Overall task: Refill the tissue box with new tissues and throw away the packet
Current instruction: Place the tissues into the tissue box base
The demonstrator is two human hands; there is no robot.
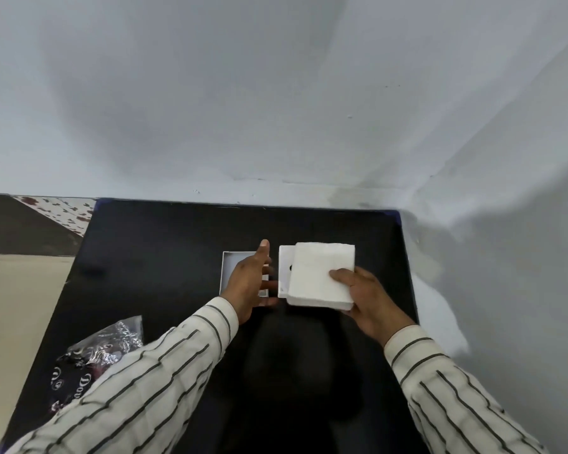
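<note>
A thick stack of white tissues (322, 273) is gripped by my right hand (364, 296), thumb on top, just above the black table. Under its left side lies the white tissue box lid (284, 270) with a dark slot partly showing. To the left sits the open white box base (230, 260), empty where visible. My left hand (251, 283) hovers over the base with fingers spread, holding nothing and covering its right part. The clear crinkled packet (95, 352) with dark print lies at the table's front left, partly behind my left sleeve.
The black table (164, 250) stands pushed into a corner of pale grey walls, close behind and to the right. Off its left edge are beige floor (17, 306) and a patterned surface (63, 211).
</note>
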